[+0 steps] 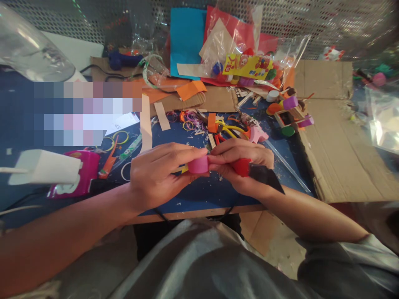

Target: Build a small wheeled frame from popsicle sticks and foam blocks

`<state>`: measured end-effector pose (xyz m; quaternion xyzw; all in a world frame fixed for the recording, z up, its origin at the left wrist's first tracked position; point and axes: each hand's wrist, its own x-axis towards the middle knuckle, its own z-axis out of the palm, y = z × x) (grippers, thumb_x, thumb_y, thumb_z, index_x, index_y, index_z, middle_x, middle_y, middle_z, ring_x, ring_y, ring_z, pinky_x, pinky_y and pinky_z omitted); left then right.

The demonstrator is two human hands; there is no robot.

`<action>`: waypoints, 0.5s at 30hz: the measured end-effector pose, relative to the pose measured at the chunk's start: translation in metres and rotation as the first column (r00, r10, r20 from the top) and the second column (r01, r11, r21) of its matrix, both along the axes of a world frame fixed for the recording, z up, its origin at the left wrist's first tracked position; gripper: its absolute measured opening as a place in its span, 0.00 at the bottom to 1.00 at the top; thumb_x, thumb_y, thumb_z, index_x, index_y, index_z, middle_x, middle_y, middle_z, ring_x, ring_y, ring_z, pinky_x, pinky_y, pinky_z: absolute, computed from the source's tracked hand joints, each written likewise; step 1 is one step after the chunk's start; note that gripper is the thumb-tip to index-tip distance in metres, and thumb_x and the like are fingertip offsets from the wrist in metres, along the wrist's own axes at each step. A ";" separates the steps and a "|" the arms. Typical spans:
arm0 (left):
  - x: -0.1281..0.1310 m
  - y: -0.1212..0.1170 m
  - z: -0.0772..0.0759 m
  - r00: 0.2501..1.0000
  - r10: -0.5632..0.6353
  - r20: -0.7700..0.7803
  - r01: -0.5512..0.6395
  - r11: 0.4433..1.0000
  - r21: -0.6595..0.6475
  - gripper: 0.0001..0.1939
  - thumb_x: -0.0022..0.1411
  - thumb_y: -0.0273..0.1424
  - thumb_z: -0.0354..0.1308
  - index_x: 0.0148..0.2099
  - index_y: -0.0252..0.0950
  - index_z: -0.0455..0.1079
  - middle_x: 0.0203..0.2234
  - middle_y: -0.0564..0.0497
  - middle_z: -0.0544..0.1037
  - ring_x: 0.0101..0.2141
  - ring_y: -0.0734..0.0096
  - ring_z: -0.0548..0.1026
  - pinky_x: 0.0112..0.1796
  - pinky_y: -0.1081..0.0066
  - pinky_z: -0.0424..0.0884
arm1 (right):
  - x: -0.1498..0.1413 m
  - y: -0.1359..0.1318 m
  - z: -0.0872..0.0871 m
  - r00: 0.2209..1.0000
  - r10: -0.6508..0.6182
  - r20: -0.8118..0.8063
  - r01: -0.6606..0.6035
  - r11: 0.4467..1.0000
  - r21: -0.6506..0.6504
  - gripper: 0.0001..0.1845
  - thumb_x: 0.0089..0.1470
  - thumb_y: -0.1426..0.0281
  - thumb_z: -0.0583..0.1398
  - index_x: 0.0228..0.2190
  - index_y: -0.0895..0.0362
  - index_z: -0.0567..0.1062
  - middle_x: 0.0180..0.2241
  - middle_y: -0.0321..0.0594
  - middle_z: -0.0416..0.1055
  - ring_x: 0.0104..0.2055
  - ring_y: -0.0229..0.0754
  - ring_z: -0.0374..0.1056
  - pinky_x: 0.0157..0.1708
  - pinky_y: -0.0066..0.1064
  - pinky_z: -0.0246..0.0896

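Observation:
Over the front of the table, my left hand (pixel 158 172) grips a small pink round cap (pixel 198 164) between thumb and fingers. My right hand (pixel 240 160) meets it from the other side, its thumb and fingertips pinched together against the cap's edge. A red rounded piece (pixel 242 167) shows in the right palm. Beside it, a black item (pixel 266 178) lies against the wrist; its kind is unclear. A bit of yellow peeks out behind the pink cap. Just beyond the hands are yellow-handled pliers (pixel 229 129) and a pink piece (pixel 258 135).
A small wooden frame with coloured caps (pixel 289 114) stands at right beside a cardboard sheet (pixel 343 145). Bagged caps (pixel 246 68) lie at the back. A white plug (pixel 46 168) sits in a magenta power strip (pixel 76 174) at left. Paper scraps and rubber bands are scattered about.

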<state>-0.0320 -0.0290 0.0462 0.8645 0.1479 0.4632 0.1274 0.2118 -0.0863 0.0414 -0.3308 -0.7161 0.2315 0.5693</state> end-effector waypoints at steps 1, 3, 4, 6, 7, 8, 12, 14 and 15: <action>0.000 0.000 0.000 1.000 0.008 0.007 -0.008 1.000 -0.002 0.17 0.76 0.36 0.77 0.63 0.46 0.83 0.47 0.51 0.94 0.40 0.67 0.93 0.46 0.71 0.91 | -0.001 -0.001 0.000 1.000 -0.011 0.002 0.011 1.000 0.004 0.13 0.60 0.79 0.79 0.42 0.50 0.92 0.39 0.38 0.91 0.37 0.40 0.88 0.39 0.28 0.85; 0.001 -0.001 -0.001 1.000 0.003 0.016 -0.003 1.000 -0.009 0.18 0.75 0.37 0.78 0.63 0.45 0.83 0.47 0.50 0.94 0.41 0.66 0.93 0.47 0.71 0.91 | -0.003 -0.002 0.000 0.999 -0.035 0.000 0.035 0.999 0.009 0.11 0.62 0.78 0.78 0.41 0.50 0.92 0.39 0.38 0.91 0.37 0.41 0.88 0.40 0.30 0.85; 0.002 -0.001 -0.001 1.000 -0.008 0.021 0.009 1.000 -0.012 0.19 0.75 0.37 0.78 0.63 0.43 0.83 0.47 0.48 0.94 0.42 0.66 0.93 0.48 0.71 0.91 | -0.004 -0.002 0.000 0.999 -0.044 -0.005 0.044 0.999 0.010 0.11 0.63 0.78 0.77 0.41 0.50 0.92 0.39 0.38 0.91 0.37 0.41 0.88 0.40 0.30 0.86; 0.003 -0.002 -0.002 0.998 -0.034 0.045 0.035 0.999 -0.020 0.19 0.74 0.35 0.78 0.63 0.41 0.84 0.47 0.46 0.94 0.42 0.64 0.93 0.48 0.71 0.91 | -0.007 -0.004 -0.001 0.998 -0.063 -0.027 0.063 0.998 0.004 0.10 0.64 0.78 0.76 0.41 0.49 0.91 0.38 0.39 0.91 0.38 0.43 0.88 0.41 0.32 0.86; 0.004 -0.002 -0.002 0.997 -0.042 0.063 0.044 0.999 -0.025 0.18 0.74 0.33 0.78 0.63 0.41 0.84 0.47 0.45 0.94 0.43 0.64 0.93 0.47 0.71 0.91 | -0.008 -0.005 -0.002 0.997 -0.071 -0.043 0.071 0.997 -0.005 0.09 0.65 0.77 0.75 0.41 0.49 0.91 0.38 0.39 0.91 0.38 0.43 0.88 0.41 0.33 0.86; 0.005 -0.002 -0.002 0.996 -0.046 0.081 0.049 0.998 -0.032 0.18 0.74 0.32 0.78 0.63 0.41 0.84 0.47 0.46 0.94 0.43 0.64 0.93 0.47 0.70 0.91 | -0.010 -0.005 -0.003 0.995 -0.080 -0.062 0.079 0.997 -0.020 0.09 0.66 0.77 0.75 0.40 0.49 0.91 0.38 0.39 0.91 0.38 0.43 0.88 0.41 0.34 0.86; 0.009 -0.004 -0.005 0.989 -0.029 0.146 0.038 0.998 -0.058 0.20 0.75 0.27 0.75 0.65 0.45 0.83 0.47 0.48 0.94 0.42 0.64 0.93 0.44 0.68 0.92 | -0.016 -0.005 -0.008 0.982 -0.101 -0.159 0.079 0.987 -0.140 0.05 0.67 0.70 0.77 0.37 0.50 0.89 0.37 0.39 0.90 0.39 0.44 0.87 0.42 0.36 0.86; 0.011 -0.004 -0.007 0.986 -0.018 0.167 0.028 0.998 -0.058 0.20 0.74 0.26 0.75 0.64 0.45 0.84 0.46 0.48 0.94 0.42 0.65 0.93 0.44 0.69 0.92 | -0.018 -0.005 -0.010 0.975 -0.100 -0.196 0.056 0.975 -0.216 0.06 0.66 0.68 0.77 0.36 0.51 0.87 0.36 0.39 0.89 0.38 0.43 0.86 0.41 0.35 0.85; 0.012 -0.004 -0.007 0.985 -0.017 0.173 0.026 0.998 -0.055 0.19 0.74 0.25 0.75 0.63 0.45 0.84 0.46 0.48 0.94 0.42 0.65 0.93 0.44 0.70 0.92 | -0.018 -0.005 -0.011 0.973 -0.103 -0.206 0.049 0.967 -0.251 0.07 0.67 0.68 0.77 0.36 0.52 0.87 0.36 0.38 0.88 0.38 0.42 0.85 0.41 0.35 0.84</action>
